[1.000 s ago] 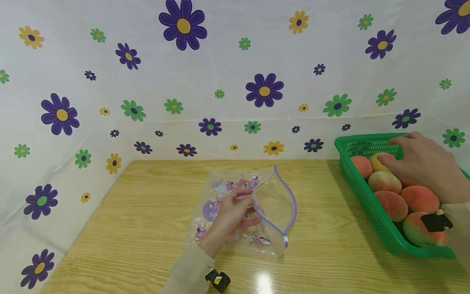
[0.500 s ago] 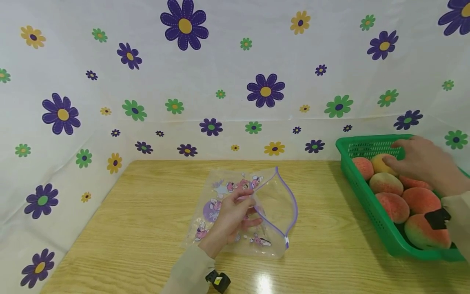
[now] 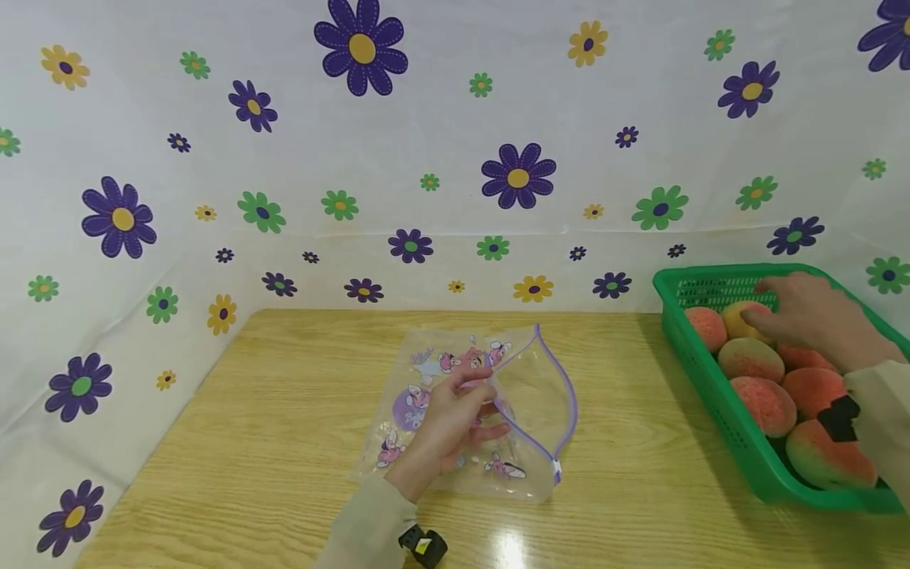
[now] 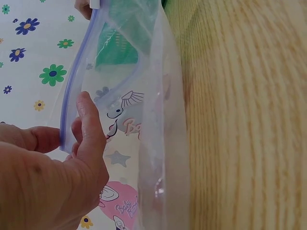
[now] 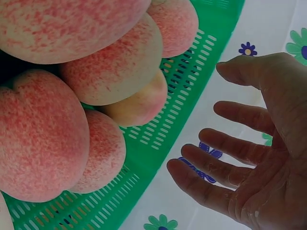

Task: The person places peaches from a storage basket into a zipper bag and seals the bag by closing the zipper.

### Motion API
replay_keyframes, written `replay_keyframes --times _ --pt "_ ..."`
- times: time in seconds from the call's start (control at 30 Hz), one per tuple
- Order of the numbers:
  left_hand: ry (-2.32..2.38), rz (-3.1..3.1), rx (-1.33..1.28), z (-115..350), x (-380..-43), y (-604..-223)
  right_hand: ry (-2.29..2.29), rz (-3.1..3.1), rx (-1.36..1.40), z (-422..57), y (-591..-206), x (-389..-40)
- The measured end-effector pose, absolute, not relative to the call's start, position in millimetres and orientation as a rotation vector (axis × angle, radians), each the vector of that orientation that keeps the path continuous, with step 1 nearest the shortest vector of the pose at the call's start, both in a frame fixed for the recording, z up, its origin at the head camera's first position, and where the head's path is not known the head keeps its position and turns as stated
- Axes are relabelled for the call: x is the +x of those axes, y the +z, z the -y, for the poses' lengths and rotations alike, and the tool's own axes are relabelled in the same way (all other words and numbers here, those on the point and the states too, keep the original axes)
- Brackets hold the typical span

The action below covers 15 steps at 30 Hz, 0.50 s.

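A clear zip bag (image 3: 408, 407) with pink and purple cartoon prints lies on the table in the head view, its mouth gaping to the right. My left hand (image 3: 451, 415) pinches the edge of that mouth; the left wrist view shows thumb and fingers at the purple zip strip (image 4: 69, 96). At the right, my right hand (image 3: 817, 316) hovers over the far part of a green basket (image 3: 711, 403). Inside the basket sit several red and yellow peaches (image 3: 750, 359). In the right wrist view the right hand's fingers (image 5: 211, 187) are spread, holding nothing, apart from the peaches.
The wooden table (image 3: 270, 411) stretches left of the bag and between bag and basket. A white cloth (image 3: 441, 118) printed with flowers hangs behind and at both sides. Black straps (image 3: 423, 545) sit on both wrists.
The right wrist has shifted slightly away from the basket's front, leaving more of the front peaches visible. The left hand and the bag hold their place. The head view has turned a little.
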<state>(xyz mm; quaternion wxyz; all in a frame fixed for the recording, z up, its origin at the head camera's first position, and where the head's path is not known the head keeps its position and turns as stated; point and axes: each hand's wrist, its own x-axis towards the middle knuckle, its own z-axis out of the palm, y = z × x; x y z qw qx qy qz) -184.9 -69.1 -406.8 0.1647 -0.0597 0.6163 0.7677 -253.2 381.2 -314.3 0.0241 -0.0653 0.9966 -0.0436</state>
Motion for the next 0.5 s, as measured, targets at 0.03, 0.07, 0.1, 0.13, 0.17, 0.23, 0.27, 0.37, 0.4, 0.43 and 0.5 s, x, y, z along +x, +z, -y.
replay_keyframes --times 0.03,0.07,0.1,0.13,0.17,0.23,0.27,0.37,0.4,0.43,0.5 --pt "2.186 -1.755 -0.170 69 -185 -407 -0.142 -3.076 -0.197 -382 -315 -254" --pt "2.185 -1.753 -0.168 69 -185 -407 -0.151 -3.069 -0.192 -383 -316 -254" --pt "2.184 -1.752 -0.168 69 -185 -406 -0.161 -3.065 -0.189 -383 -317 -255" --pt "2.183 -1.754 -0.165 69 -185 -406 -0.171 -3.059 -0.181 -384 -318 -255" --pt "2.182 -1.753 -0.166 69 -185 -406 -0.177 -3.054 -0.178 -384 -319 -256" --pt "2.178 -1.755 -0.166 69 -185 -405 -0.175 -3.053 -0.188 -385 -320 -259" --pt "2.178 -1.753 -0.165 69 -185 -405 -0.174 -3.055 -0.195 -386 -321 -260" --pt "2.177 -1.747 -0.167 69 -185 -404 -0.167 -3.066 -0.227 -388 -322 -264" --pt "2.177 -1.746 -0.165 69 -186 -404 -0.170 -3.067 -0.238 -389 -322 -265" --pt "2.178 -1.747 -0.163 69 -186 -405 -0.170 -3.066 -0.248 -389 -323 -266" --pt "2.182 -1.747 -0.157 70 -186 -405 -0.188 -3.056 -0.262 -390 -324 -269"
